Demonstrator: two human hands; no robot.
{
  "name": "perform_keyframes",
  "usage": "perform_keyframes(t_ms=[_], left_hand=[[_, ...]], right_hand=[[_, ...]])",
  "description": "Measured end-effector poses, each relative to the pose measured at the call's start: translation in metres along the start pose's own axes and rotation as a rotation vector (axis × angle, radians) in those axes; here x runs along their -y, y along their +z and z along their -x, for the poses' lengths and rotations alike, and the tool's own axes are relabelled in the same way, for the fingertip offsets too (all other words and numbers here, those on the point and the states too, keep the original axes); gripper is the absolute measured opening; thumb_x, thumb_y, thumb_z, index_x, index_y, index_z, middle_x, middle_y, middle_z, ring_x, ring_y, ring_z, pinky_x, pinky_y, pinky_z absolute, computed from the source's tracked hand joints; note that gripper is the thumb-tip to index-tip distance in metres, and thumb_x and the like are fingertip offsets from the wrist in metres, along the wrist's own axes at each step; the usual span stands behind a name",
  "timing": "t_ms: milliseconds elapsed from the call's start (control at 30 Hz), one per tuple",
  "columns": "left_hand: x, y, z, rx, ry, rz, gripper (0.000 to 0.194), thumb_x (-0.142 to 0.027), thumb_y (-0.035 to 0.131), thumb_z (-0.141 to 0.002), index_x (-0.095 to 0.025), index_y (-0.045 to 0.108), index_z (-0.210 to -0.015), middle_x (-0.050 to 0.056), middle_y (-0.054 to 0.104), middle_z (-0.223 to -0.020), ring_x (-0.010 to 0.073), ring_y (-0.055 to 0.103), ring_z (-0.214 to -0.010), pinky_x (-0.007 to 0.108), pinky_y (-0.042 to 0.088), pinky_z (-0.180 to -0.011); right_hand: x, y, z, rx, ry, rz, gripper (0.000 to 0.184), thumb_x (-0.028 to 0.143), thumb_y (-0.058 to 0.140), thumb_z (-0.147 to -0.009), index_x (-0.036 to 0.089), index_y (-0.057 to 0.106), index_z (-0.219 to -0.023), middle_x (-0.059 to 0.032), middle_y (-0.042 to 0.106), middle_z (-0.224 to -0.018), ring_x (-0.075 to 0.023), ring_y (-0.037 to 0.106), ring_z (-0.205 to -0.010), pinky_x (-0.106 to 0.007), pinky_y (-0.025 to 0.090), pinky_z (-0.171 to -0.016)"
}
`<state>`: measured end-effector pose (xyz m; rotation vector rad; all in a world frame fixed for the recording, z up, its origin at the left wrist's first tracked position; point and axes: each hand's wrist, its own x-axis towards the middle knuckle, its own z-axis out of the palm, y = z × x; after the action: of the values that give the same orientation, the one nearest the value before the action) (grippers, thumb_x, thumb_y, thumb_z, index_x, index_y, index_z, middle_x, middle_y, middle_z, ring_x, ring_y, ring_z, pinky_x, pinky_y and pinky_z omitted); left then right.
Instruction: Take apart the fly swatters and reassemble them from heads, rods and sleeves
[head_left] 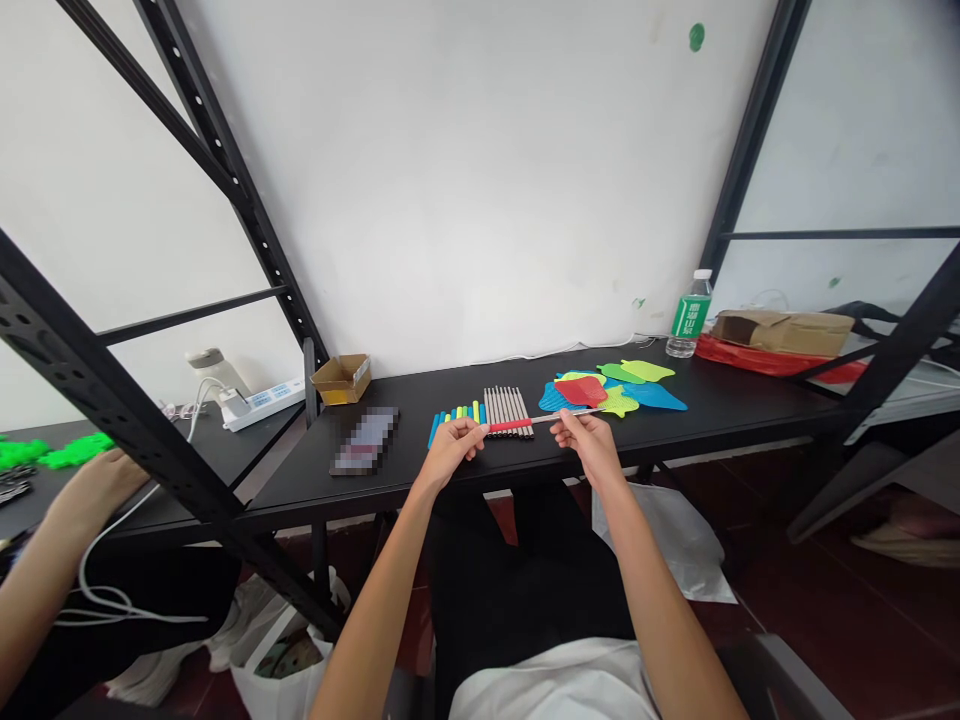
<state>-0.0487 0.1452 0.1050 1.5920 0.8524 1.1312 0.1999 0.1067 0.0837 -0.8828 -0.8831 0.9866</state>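
Note:
My left hand [454,450] is closed on the end of a red handle sleeve [510,426]. A thin silver rod [551,417] runs out of the red sleeve to the right. The fingers of my right hand [586,440] pinch that rod near its far end. Just beyond my hands, a row of similar silver rods [504,402] lies side by side on the black table. Blue and yellow handle sleeves [459,412] lie left of the rods, partly behind my left hand. To the right is a pile of flat plastic fly swatter heads [581,390] in red, blue, green and yellow.
A phone [365,440] and a small open cardboard box [341,378] sit left on the black table [420,395]. A water bottle [690,315] and a larger carton [780,332] stand at right. Black shelf posts [247,200] flank me. A co-worker's hand [105,485] is at far left.

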Motion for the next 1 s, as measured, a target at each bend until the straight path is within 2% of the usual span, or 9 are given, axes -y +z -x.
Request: perform_keyframes(t_ms=[600, 1000], left_hand=[[-0.002, 0.0008, 0.0007, -0.003, -0.017, -0.002, 0.038, -0.052, 0.074, -0.076, -0.016, 0.061, -0.071, 0.0, 0.061, -0.062, 0.0071, 0.046, -0.048, 0.022, 0.037, -0.048], [-0.0018, 0.0013, 0.0008, 0.007, -0.026, 0.012, 0.034, -0.045, 0.08, -0.071, -0.015, 0.064, -0.076, -0.001, 0.059, -0.063, 0.0073, 0.046, -0.051, 0.021, 0.036, -0.048]], right_hand=[[0.0025, 0.0016, 0.0016, -0.005, -0.003, 0.022, 0.04, 0.054, 0.08, -0.07, 0.015, 0.072, -0.077, -0.008, 0.073, -0.071, -0.0148, 0.063, -0.058, -0.026, 0.051, -0.055], [0.0008, 0.0013, 0.0012, -0.007, -0.008, 0.044, 0.042, 0.055, 0.08, -0.07, 0.015, 0.073, -0.078, -0.0082, 0.073, -0.071, -0.015, 0.063, -0.059, -0.027, 0.051, -0.056]])
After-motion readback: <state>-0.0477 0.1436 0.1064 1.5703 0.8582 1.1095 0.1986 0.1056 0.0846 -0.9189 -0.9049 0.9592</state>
